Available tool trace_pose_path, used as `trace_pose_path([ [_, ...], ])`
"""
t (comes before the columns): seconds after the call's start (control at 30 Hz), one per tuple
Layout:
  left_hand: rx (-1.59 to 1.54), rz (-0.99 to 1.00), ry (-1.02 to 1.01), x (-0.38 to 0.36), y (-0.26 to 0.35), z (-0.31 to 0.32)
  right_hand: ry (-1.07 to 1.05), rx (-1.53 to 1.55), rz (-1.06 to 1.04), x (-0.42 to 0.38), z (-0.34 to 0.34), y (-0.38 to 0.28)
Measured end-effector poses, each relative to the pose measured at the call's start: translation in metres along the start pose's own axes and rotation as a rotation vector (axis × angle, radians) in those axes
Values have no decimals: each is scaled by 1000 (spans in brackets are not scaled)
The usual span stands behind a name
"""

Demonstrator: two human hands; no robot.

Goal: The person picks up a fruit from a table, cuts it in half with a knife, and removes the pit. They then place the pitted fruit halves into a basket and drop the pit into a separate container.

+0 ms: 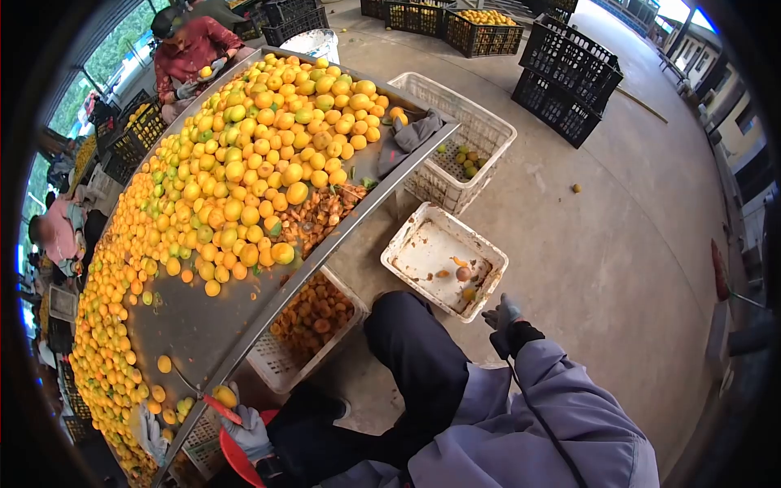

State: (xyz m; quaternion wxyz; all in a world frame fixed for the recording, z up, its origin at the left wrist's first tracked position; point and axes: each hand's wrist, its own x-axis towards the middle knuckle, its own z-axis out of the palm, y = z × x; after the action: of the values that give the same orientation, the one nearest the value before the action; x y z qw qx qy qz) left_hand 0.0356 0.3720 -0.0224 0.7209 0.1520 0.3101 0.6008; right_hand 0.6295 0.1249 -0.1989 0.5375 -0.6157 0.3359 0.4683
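My left hand, in a grey glove, is closed around a red-handled tool at the metal table's near edge. A thin metal shaft runs from the handle over the tabletop. A yellow apricot is right beside the handle. My right hand, also gloved, is stretched out low on the right with its fingers apart. Closest to it is a shallow white tray on the floor, holding a few fruits and scraps. A large heap of apricots covers much of the table.
Under the table edge stands a white crate of apricot pieces. Brown-orange scraps lie by the heap. Beyond are a white crate and stacked black crates. A person sits across the table. A pale glove shows at lower left.
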Motion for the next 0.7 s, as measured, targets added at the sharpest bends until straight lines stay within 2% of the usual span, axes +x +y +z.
trace_pose_path([
  [0.13, 56, -4, -56, 5, -4, -4, -32, 18, -96, 2, -18, 6],
  [0.27, 83, -21, -30, 6, -6, 23, -32, -19, -265, -5, -17, -30],
  [0.33, 53, -39, -37, 16, -5, 21, -54, -38, -316, -20, -2, -55],
  [0.43, -29, -8, -218, 36, -2, 25, -104, -73, -405, -44, 35, -82],
  [0.57, -73, 24, -335, 55, -10, 40, -131, -126, -506, -70, 86, -95],
  [0.7, -150, -3, -315, 70, -11, 52, -213, -130, -572, -82, 108, -93],
])
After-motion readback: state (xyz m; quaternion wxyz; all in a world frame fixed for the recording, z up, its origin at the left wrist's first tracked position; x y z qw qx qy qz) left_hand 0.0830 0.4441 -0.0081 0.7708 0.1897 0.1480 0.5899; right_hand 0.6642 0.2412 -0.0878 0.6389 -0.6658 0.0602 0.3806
